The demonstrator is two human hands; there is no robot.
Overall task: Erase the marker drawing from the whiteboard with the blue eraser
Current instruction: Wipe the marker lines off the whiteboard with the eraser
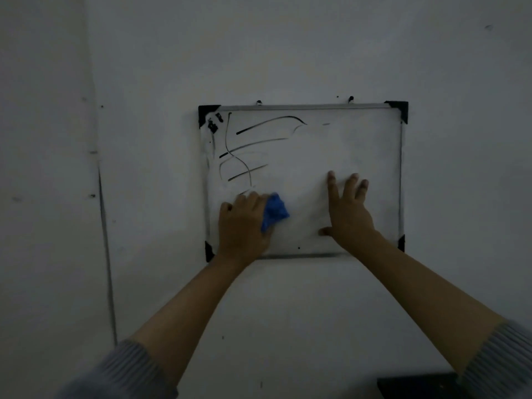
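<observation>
A small whiteboard (345, 145) with a metal frame and black corner caps hangs on a pale wall. Black marker strokes (259, 139) cover its upper left part; the right half looks wiped. My left hand (244, 226) is at the board's lower left, closed on the blue eraser (275, 211), which is pressed against the surface just below the strokes. My right hand (348, 214) lies flat on the board's lower right with its fingers spread, holding nothing.
The pale wall (288, 53) surrounds the board, with two hooks at the board's top edge. A thin dark vertical line (106, 254) runs down the wall to the left. A dark object (417, 387) sits at the bottom right edge of view.
</observation>
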